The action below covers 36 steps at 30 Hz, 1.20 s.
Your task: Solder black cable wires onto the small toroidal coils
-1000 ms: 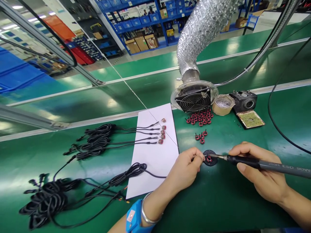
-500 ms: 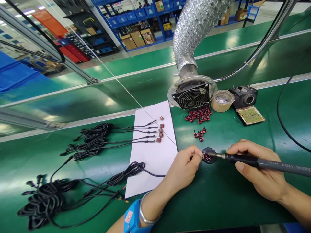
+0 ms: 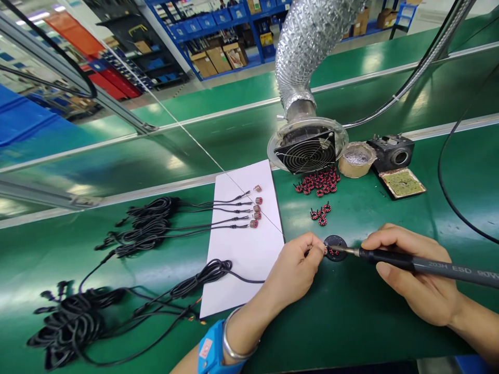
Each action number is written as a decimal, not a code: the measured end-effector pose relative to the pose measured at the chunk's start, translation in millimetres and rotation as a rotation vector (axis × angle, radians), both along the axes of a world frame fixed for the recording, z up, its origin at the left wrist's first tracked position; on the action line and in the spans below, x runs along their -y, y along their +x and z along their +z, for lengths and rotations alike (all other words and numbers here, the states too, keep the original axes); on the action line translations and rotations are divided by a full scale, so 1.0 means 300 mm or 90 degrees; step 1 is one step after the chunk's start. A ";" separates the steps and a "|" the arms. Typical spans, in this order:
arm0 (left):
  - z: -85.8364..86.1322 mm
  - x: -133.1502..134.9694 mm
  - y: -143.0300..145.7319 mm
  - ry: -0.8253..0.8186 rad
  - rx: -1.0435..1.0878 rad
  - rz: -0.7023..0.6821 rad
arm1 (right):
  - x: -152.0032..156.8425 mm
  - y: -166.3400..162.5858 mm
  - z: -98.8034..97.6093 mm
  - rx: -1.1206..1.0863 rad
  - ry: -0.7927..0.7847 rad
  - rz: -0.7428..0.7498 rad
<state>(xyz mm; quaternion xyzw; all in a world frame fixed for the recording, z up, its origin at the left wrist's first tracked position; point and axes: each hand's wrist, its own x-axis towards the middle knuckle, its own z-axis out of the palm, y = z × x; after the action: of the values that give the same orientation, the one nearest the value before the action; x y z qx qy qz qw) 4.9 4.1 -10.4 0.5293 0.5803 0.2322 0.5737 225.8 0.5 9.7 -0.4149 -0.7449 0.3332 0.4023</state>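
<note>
In the head view my right hand (image 3: 421, 275) grips a soldering iron (image 3: 424, 264) like a pen, its metal tip pointing left. That tip rests over a round black holder (image 3: 336, 254), in which a small red-and-black ring part sits. From the left, my left hand (image 3: 298, 267) pinches the end of a black cable (image 3: 247, 281) at the holder's edge; its fingers hide most of the wire end. Whether tip and wire touch is too small to tell. Several loose red-and-black ring parts (image 3: 322, 214) lie just behind the holder.
A fume extractor (image 3: 307, 150) stands behind a pile of ring parts (image 3: 319, 183). To its right are a tape roll (image 3: 356, 160) and an iron stand (image 3: 393, 153) with a sponge tray (image 3: 403, 183). White paper (image 3: 234, 244) bears cables with attached parts; coiled black cables (image 3: 74, 322) lie left.
Both hands stay almost in place, with the soldering iron still at the holder. The whole view has shifted very slightly.
</note>
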 end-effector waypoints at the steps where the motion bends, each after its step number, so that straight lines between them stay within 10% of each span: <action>1: 0.001 0.000 0.000 0.000 0.000 -0.001 | 0.001 -0.003 0.002 0.000 -0.001 0.003; 36: 0.002 0.006 -0.003 -0.011 0.001 -0.001 | 0.024 -0.014 0.012 -0.048 0.073 0.001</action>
<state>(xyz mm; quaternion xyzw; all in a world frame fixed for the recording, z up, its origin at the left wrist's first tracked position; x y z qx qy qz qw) 3.9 2.2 -9.8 0.5245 0.5816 0.2271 0.5788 221.7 -6.6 13.1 -0.3776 -0.7477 0.3056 0.4527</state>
